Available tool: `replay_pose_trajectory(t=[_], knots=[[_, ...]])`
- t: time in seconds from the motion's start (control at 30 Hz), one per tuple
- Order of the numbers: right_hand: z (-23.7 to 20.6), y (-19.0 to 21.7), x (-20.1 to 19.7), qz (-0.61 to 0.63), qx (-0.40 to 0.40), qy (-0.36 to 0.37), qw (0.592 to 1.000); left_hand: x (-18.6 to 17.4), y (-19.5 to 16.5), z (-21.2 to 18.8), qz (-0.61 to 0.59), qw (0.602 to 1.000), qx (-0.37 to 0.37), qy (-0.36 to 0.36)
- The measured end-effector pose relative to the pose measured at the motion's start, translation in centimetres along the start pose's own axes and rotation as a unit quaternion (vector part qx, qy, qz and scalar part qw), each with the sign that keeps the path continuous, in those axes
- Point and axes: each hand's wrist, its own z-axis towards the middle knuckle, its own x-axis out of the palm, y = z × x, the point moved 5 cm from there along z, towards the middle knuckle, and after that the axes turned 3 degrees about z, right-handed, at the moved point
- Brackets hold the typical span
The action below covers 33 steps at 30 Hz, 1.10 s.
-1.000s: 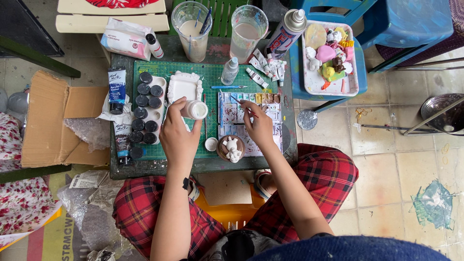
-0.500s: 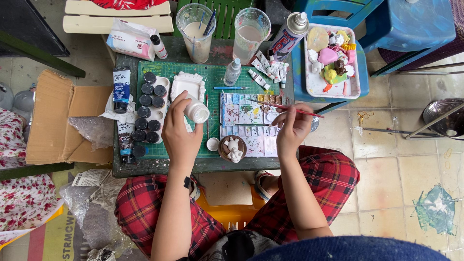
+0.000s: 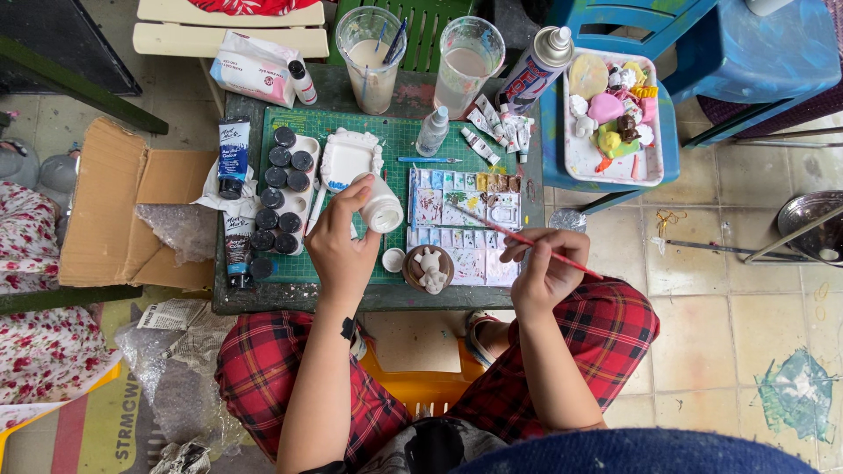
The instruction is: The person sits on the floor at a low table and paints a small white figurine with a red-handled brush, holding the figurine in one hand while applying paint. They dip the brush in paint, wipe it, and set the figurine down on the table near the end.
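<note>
Left hand: fingers wrapped round a small white bottle, held up over the green cutting mat, just left of the paint palette.
Right hand: pinched on a thin red-handled brush, pencil grip near mid-shaft; tip end points toward the palette.
Bottle feel: prob. light plastic, stiff walls, smooth so a bit slippery w/ wet paint on fingers. Grip round the body works; squeezing hard could squirt contents.
Bottle cap: a small white cap lies on the mat just below the bottle; can't tell if it belongs to it.
Brush feel: v. light, rigid stick, bristles soft. Hold on the shaft, not the tip.
Nearby: small white figurine on a round brown stand, near table edge, looks fragile, prob. plaster. Row of dark paint pots left of the hand. Two clear cups of cloudy water at far edge.
</note>
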Motion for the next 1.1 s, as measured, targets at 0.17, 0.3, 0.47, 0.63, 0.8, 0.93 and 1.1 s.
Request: replay_pose_trajectory(t=[0.17,0.3,0.47,0.63,0.8,0.93,1.1], knots=[[-0.9,2.7,1.3,-0.074,-0.084,0.084,0.990,0.0,-0.1,-0.2,0.035,0.999,0.020,-0.006],[-0.7,3.6,2.4,-0.117,-0.081,0.141,0.980,0.2,-0.2,-0.2,0.053,0.998,0.036,-0.008],[-0.1,4.1,3.9,-0.157,-0.100,0.174,0.967,0.5,-0.2,-0.3,0.062,0.997,0.054,-0.002],[-0.1,3.8,4.2,-0.187,-0.116,0.193,0.956,0.7,-0.5,-0.2,0.080,0.994,0.074,0.016],[-0.9,2.2,2.6,-0.071,-0.018,0.132,0.988,0.5,-0.5,0.0,0.068,0.996,0.063,0.021],[-1.5,0.9,1.4,-0.024,0.048,0.082,0.995,0.5,-0.6,0.1,0.071,0.995,0.062,0.027],[-1.3,0.7,0.8,-0.022,0.053,0.065,0.996,0.6,-0.5,0.2,0.052,0.997,0.044,0.035]])
